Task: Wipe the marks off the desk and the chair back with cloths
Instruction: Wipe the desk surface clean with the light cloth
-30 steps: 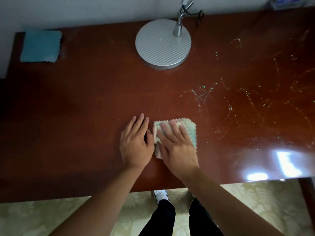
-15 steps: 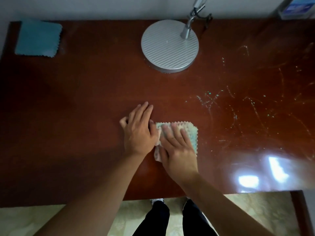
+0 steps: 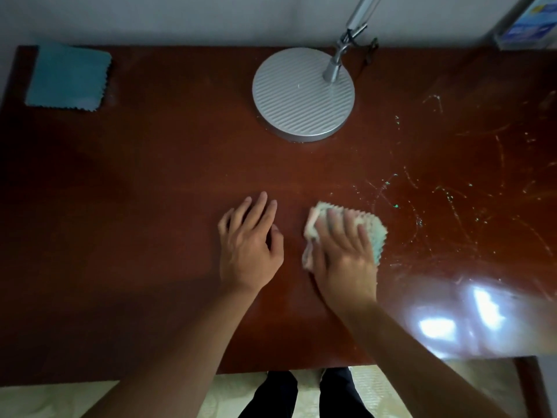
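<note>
A glossy reddish-brown wooden counter (image 3: 150, 206) fills most of the head view, its polish throwing back bright patches of light near the front right corner. The right hand (image 3: 343, 254) lies flat, fingers straight and slightly spread, pressing down on a folded pale green cloth (image 3: 372, 229) with zigzag pinked edges; a lighter, pinkish fold bunches out beside the thumb. The hand is motion-blurred, so whether the thumb tucks under the cloth is hard to say. The left hand (image 3: 248, 245) rests palm down on the bare wood just beside it, apart from the cloth, fingers relaxed and holding nothing. To the right of the cloth the surface carries thin, pale scribbled marks (image 3: 446, 200), looping lines flecked with greenish specks that spread toward the far right edge. At the back stands a desk lamp base (image 3: 301, 95), a round disc of ribbed silver metal with a slim tilted stem rising from it. In the far left corner lies a flat blue cloth (image 3: 67, 78), roughly square with rounded corners and the same pinked border. Below the counter's front edge, dark trouser legs (image 3: 275, 393) stand on a pale patterned floor (image 3: 60, 399).
</note>
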Motion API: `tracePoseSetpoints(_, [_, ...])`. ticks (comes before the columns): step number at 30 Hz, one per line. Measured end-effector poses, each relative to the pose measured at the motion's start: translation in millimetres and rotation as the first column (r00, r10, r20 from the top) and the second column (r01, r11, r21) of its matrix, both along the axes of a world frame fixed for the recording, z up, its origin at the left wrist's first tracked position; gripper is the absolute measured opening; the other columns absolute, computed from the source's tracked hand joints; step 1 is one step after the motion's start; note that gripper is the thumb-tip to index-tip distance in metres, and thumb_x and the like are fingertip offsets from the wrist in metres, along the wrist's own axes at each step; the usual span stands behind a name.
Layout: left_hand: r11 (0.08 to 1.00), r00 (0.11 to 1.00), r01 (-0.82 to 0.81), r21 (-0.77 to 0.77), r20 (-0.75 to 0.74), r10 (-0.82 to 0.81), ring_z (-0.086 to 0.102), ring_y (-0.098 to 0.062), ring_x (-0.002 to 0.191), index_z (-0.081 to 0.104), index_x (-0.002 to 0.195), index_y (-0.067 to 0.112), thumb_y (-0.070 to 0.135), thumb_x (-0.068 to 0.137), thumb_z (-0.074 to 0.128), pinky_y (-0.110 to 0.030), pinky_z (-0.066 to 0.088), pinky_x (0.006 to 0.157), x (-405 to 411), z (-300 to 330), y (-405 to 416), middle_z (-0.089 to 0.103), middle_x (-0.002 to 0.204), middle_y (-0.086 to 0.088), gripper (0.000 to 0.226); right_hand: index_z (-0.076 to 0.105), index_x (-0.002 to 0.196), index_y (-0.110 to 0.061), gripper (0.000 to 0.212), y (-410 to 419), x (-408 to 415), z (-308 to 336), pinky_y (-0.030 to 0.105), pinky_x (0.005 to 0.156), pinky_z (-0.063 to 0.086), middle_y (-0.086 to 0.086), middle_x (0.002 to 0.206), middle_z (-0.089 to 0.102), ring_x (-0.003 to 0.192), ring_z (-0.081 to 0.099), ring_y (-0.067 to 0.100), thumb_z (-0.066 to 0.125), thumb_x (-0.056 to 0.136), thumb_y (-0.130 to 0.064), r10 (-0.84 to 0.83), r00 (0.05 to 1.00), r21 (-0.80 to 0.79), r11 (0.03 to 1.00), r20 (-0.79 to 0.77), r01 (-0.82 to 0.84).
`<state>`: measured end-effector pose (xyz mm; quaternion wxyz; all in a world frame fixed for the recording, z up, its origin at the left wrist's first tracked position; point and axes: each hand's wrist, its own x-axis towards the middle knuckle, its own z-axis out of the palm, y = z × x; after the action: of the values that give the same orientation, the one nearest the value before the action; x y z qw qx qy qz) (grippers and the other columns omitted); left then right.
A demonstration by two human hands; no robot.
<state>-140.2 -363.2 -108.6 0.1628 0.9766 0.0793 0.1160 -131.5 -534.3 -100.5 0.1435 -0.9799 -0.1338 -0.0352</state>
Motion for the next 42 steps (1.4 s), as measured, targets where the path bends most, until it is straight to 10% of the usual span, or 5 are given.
tracePoseSetpoints(4, [0.999,1.0,0.002,-0.044,0.01,-0.001,0.05,-0.027,0.133,0.066,0.13,0.014,0.025,0.09,0.049,-0.047,0.035,0.114,-2,1,0,0.057,0.142,-0.003,0.044,0.057,0.135,-0.017,0.039,14,33,1,0.049,0.116,0.03,0.005,0.146,0.049,0.142,0.035,0.03,0.042,0.101,-0.03,0.208,0.978,-0.035,0.978,0.008,-0.207])
tracePoseSetpoints(12, [0.996,1.0,-0.01,-0.091,0.013,0.012,0.05,-0.026,0.134,0.066,0.13,0.013,0.02,0.09,0.053,-0.043,0.036,0.116,-3,1,2,0.059,0.14,-0.004,0.042,0.051,0.139,-0.015,0.041,-18,56,5,0.05,0.118,0.023,0.01,0.149,0.045,0.144,0.03,0.034,0.037,0.104,-0.032,-0.16,0.986,-0.007,0.987,-0.044,0.16])
tracePoseSetpoints(19, [0.955,0.999,-0.031,-0.293,0.0,0.032,0.05,-0.025,0.135,0.065,0.13,0.011,0.018,0.092,0.05,-0.043,0.032,0.118,-15,25,24,0.057,0.141,-0.008,0.042,0.056,0.137,-0.016,0.045,66,-73,8,0.052,0.116,0.029,0.006,0.149,0.045,0.144,0.029,0.031,0.046,0.094,-0.026,0.265,0.96,0.052,0.964,-0.088,-0.261])
tracePoseSetpoints(24, [0.981,0.977,-0.196,-0.007,-0.089,0.194,0.042,-0.019,0.141,0.06,0.137,0.018,0.031,0.092,0.046,-0.044,0.025,0.109,-48,21,95,0.052,0.147,-0.002,0.048,0.056,0.137,-0.022,0.042,104,-67,8,0.049,0.116,0.029,0.0,0.149,0.046,0.145,0.03,0.026,0.046,0.097,-0.031,0.498,0.861,0.088,0.867,-0.104,-0.49])
tracePoseSetpoints(42, [0.96,0.955,-0.279,0.027,-0.091,0.281,0.033,-0.018,0.146,0.056,0.14,0.017,0.037,0.098,0.04,-0.05,0.023,0.119,-62,4,102,0.046,0.152,-0.003,0.048,0.038,0.148,-0.027,0.045,176,50,10,0.038,0.122,0.003,-0.002,0.159,0.026,0.151,0.008,0.022,0.029,0.105,-0.038,0.208,0.957,-0.005,0.977,-0.204,-0.213])
